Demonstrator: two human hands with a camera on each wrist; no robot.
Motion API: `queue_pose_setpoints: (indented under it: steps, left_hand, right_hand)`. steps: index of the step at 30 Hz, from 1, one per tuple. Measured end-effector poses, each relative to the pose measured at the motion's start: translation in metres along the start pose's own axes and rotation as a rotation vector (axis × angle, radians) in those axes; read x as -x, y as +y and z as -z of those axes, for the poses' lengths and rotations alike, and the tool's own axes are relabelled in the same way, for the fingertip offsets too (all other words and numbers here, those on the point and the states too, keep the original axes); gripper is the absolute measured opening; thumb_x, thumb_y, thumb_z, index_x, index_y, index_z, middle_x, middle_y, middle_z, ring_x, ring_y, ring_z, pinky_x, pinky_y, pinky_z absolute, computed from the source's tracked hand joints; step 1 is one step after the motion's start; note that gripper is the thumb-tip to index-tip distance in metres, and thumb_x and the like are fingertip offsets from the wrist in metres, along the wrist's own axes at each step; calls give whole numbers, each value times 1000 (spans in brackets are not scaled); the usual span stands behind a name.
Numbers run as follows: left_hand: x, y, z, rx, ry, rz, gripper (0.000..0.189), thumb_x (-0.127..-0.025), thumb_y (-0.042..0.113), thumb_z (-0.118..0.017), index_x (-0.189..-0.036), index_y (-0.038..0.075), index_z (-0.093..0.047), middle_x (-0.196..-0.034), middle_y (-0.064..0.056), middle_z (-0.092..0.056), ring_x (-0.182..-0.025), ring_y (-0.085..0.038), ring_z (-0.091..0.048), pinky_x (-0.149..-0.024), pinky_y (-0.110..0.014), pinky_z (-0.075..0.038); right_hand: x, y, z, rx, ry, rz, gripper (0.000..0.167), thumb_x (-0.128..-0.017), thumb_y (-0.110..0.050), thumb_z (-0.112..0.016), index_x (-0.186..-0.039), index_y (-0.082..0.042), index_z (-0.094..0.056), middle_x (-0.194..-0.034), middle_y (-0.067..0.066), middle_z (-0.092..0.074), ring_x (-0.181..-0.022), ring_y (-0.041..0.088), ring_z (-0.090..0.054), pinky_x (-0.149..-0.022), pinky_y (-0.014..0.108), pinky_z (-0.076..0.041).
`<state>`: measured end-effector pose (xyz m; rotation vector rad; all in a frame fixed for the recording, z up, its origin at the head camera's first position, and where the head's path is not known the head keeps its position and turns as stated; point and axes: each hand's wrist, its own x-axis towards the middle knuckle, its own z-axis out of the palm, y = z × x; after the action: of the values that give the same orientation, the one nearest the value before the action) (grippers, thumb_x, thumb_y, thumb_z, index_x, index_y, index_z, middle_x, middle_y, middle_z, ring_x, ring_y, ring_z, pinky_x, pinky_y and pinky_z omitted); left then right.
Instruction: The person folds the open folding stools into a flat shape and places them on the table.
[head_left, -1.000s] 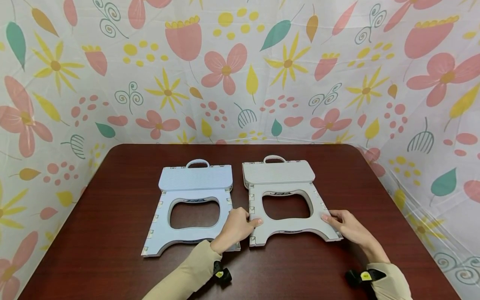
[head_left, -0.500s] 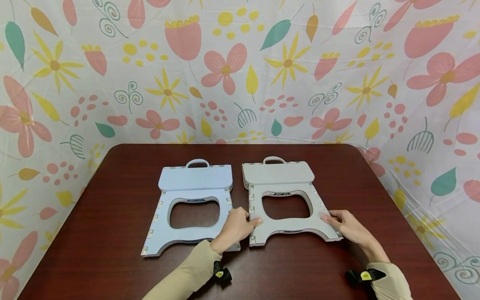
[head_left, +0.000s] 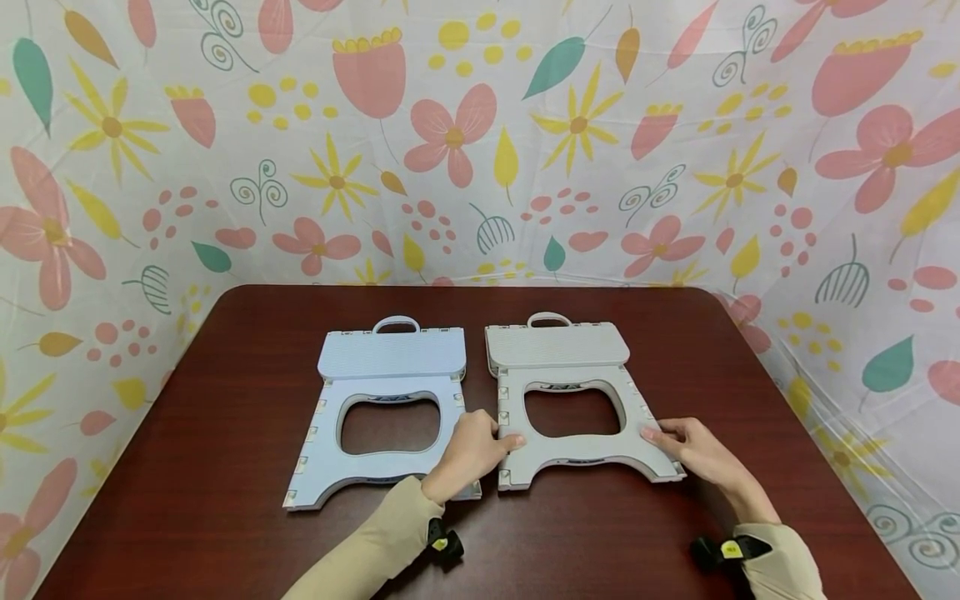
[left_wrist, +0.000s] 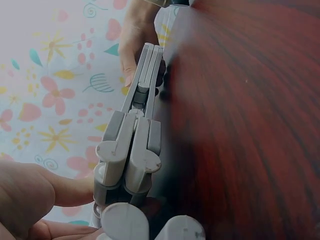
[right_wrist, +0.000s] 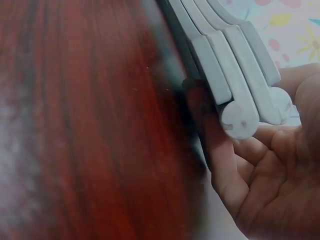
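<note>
An off-white folding step stool lies folded flat on the table, its carry handle toward the far edge. My left hand pinches its lower left side, thumb on the upper face; in the head view the other fingers are mostly hidden. At the lower right corner my right hand grips the same stool. In the right wrist view, that hand's fingers reach under the stool's layered edge. The left wrist view looks along the folded panels, with the left thumb against their side.
A pale blue folding stool, also folded flat, lies just left of the off-white one, partly behind my left forearm. Both rest on a dark red-brown wooden table. A flower-patterned cloth hangs behind the table and along its sides.
</note>
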<state>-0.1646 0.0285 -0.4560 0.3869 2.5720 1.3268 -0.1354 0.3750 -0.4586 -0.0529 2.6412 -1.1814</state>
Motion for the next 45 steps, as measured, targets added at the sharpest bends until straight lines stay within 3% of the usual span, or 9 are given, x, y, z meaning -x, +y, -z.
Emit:
queue_pose_setpoints:
  steps: [6,11,16,23,26,32,45]
  left_hand:
    - [0,0,1,-19,10,-38,61,-86,27,-74,-45,20,-29,-40,10,-19,-37,-5,-17,-40,-21,-18]
    - [-1,-1,1,-39,35,-66,64,-84,27,-76,-45,20,-27,-40,11,-16,-37,-4,-15,-40,-20,-16]
    - [0,1,1,-68,43,-64,64,-83,28,-77,-45,20,-27,-40,10,-17,-36,-4,-16,-40,-20,-16]
    - [1,3,2,-97,48,-60,64,-82,30,-78,-45,20,-26,-40,10,-17,-36,-4,-16,-39,-20,-16]
    - [0,3,2,-99,50,-64,64,-81,31,-78,-45,21,-26,-40,10,-18,-36,-4,-17,-39,-20,-15]
    - [-2,1,1,-86,44,-58,64,-81,30,-79,-45,21,-26,-40,11,-16,-36,-3,-16,-39,-19,-16]
    - [-1,1,0,-106,52,-62,64,-80,30,-80,-45,21,-26,-40,11,-17,-36,-3,-18,-38,-19,-17]
  right_hand:
    - [0,-5,2,118,65,-14,44,-95,-35,-61,-113,5,-67,-55,-10,-31,-52,2,-35,-51,22,-33]
    - [2,-8,3,176,117,4,35,-92,-38,-65,-94,-3,-72,-52,-11,-28,-49,1,-27,-48,22,-28]
    - [3,-9,2,211,159,23,34,-90,-39,-68,-77,-8,-67,-52,-12,-26,-49,0,-23,-46,21,-24]
    - [2,-11,2,235,185,9,33,-87,-39,-71,-77,-8,-71,-51,-13,-34,-49,0,-34,-47,20,-31]
    - [2,-11,3,241,181,0,32,-87,-39,-71,-80,-8,-73,-51,-10,-46,-50,2,-45,-49,21,-38]
    - [2,-14,4,249,162,-12,35,-86,-41,-72,-85,-6,-75,-66,-2,-67,-53,8,-58,-51,24,-48]
    - [2,-15,3,339,177,-26,36,-84,-49,-70,-69,-16,-70,-54,-5,-58,-51,9,-56,-48,24,-40]
